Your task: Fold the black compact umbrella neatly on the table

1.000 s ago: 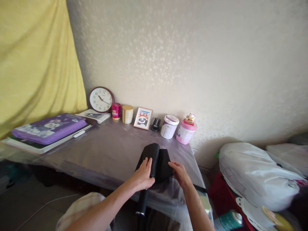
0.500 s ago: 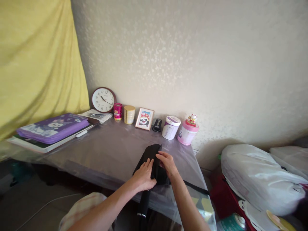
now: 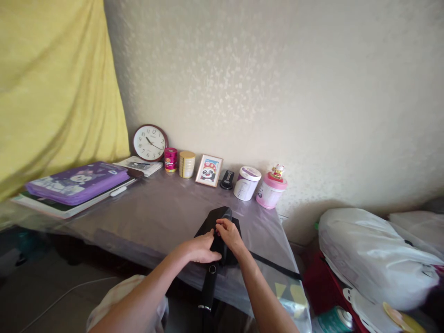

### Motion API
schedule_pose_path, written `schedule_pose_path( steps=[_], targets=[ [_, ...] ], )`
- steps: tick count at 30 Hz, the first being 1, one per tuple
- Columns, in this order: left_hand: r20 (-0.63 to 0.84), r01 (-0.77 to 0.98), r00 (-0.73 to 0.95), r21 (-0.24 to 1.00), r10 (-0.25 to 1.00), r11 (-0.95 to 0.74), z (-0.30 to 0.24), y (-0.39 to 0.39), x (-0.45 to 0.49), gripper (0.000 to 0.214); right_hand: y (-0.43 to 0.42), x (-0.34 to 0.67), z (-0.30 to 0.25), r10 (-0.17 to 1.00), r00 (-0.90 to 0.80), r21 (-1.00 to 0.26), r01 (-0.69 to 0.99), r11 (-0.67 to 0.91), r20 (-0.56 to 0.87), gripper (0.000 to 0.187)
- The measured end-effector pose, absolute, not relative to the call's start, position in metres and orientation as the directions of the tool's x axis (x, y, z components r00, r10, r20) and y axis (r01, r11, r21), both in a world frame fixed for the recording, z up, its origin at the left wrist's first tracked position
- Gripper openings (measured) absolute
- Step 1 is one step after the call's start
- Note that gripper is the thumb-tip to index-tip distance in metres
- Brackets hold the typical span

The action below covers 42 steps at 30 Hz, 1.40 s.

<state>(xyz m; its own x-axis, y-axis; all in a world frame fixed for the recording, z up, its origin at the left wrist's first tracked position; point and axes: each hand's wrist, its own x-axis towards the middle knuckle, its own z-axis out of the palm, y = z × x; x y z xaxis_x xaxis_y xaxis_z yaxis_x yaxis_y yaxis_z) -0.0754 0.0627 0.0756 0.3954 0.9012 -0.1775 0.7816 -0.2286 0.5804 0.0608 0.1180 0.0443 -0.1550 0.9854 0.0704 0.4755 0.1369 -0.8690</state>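
A black fabric bag (image 3: pixel 207 223) lies near the front edge of the table, with a wide strap (image 3: pixel 208 289) hanging over that edge and a thin strap running off to the right. My left hand (image 3: pixel 203 247) grips the near left part of the bag, its thumb apart from the fingers, which are partly hidden. Over the middle of the bag, my right hand (image 3: pixel 229 235) has its fingertips pinched on the bag's raised opening edge. Whether a zip pull is between them is too small to tell.
Along the wall stand a clock (image 3: pixel 150 142), a pink tin (image 3: pixel 170 160), a yellow-lidded can (image 3: pixel 187 165), a framed panda picture (image 3: pixel 208 171), a white tub (image 3: pixel 247 183) and a pink tub (image 3: pixel 271 191). A purple case (image 3: pixel 78 182) lies left. White plastic bags (image 3: pixel 374 249) sit beyond the table's right edge.
My right hand has moved left and toward me, pulling the bag's edge over with it. My left hand has shifted slightly left and its fingers no longer lie stretched across the top.
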Motion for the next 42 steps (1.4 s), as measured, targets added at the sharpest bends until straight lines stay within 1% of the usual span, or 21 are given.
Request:
schedule_pose_path(
  steps=[2, 3, 4, 5, 7, 9, 11, 13, 16, 19, 22, 27, 29, 37, 40, 42],
  targets=[
    [-0.203, 0.787, 0.395, 0.578, 0.896, -0.216, 0.081, 0.07, -0.09, 0.034, 0.11, 0.058, 0.045, 0.978, -0.174, -0.816, 0.544, 0.196, 0.118, 0.023],
    [-0.203, 0.793, 0.379, 0.574, 0.903, -0.203, 0.083, 0.074, -0.096, 0.025, 0.105, 0.056, 0.046, 0.972, -0.189, -0.788, 0.573, 0.226, 0.141, 0.026],
    [-0.191, 0.8, 0.353, 0.569, 0.916, -0.19, 0.084, 0.078, -0.101, 0.023, 0.098, 0.055, 0.047, 0.964, -0.207, -0.761, 0.596, 0.257, 0.164, 0.028],
    [-0.163, 0.807, 0.319, 0.563, 0.934, -0.178, 0.086, 0.081, -0.104, 0.026, 0.092, 0.053, 0.048, 0.956, -0.225, -0.735, 0.614, 0.287, 0.185, 0.028],
    [-0.074, 0.816, 0.246, 0.554, 0.967, -0.165, 0.088, 0.087, -0.103, 0.032, 0.077, 0.05, 0.049, 0.941, -0.254, -0.692, 0.638, 0.338, 0.224, 0.024],
    [0.025, 0.815, 0.209, 0.548, 0.978, -0.188, 0.088, 0.089, -0.093, 0.034, 0.063, 0.047, 0.047, 0.917, -0.291, -0.613, 0.682, 0.399, 0.273, 0.018],
    [0.109, 0.798, 0.239, 0.544, 0.965, -0.259, 0.087, 0.089, -0.077, 0.037, 0.051, 0.043, 0.042, 0.882, -0.343, -0.492, 0.736, 0.465, 0.322, 0.018],
    [0.167, 0.764, 0.324, 0.535, 0.931, -0.361, 0.083, 0.087, -0.057, 0.039, 0.042, 0.04, 0.033, 0.841, -0.403, -0.366, 0.768, 0.526, 0.362, 0.023],
    [0.167, 0.703, 0.492, 0.502, 0.854, -0.503, 0.072, 0.086, -0.033, 0.037, 0.034, 0.037, 0.019, 0.806, -0.445, -0.27, 0.781, 0.563, 0.391, 0.039],
    [0.124, 0.664, 0.61, 0.46, 0.783, -0.59, 0.062, 0.091, -0.02, 0.034, 0.032, 0.037, 0.013, 0.816, -0.407, -0.291, 0.79, 0.54, 0.41, 0.049],
    [0.103, 0.663, 0.643, 0.421, 0.759, -0.619, 0.055, 0.103, -0.02, 0.032, 0.032, 0.039, 0.015, 0.81, -0.414, -0.359, 0.743, 0.564, 0.415, 0.045],
    [0.114, 0.704, 0.61, 0.377, 0.784, -0.602, 0.046, 0.136, -0.028, 0.03, 0.031, 0.041, 0.02, 0.792, -0.442, -0.455, 0.652, 0.606, 0.422, 0.025],
    [0.128, 0.722, 0.584, 0.37, 0.802, -0.585, 0.041, 0.149, -0.032, 0.033, 0.03, 0.043, 0.019, 0.789, -0.432, -0.488, 0.623, 0.612, 0.438, 0.021],
    [0.128, 0.763, 0.507, 0.394, 0.853, -0.512, 0.025, 0.187, -0.043, 0.04, 0.021, 0.046, 0.021, 0.787, -0.378, -0.586, 0.526, 0.617, 0.488, 0.033],
    [0.133, 0.758, 0.505, 0.403, 0.853, -0.512, 0.022, 0.192, -0.045, 0.04, 0.019, 0.053, 0.026, 0.764, -0.367, -0.593, 0.483, 0.644, 0.531, 0.034],
    [0.138, 0.757, 0.502, 0.407, 0.854, -0.51, 0.02, 0.193, -0.046, 0.039, 0.022, 0.059, 0.027, 0.77, -0.3, -0.585, 0.513, 0.628, 0.564, 0.032]
  ],
)
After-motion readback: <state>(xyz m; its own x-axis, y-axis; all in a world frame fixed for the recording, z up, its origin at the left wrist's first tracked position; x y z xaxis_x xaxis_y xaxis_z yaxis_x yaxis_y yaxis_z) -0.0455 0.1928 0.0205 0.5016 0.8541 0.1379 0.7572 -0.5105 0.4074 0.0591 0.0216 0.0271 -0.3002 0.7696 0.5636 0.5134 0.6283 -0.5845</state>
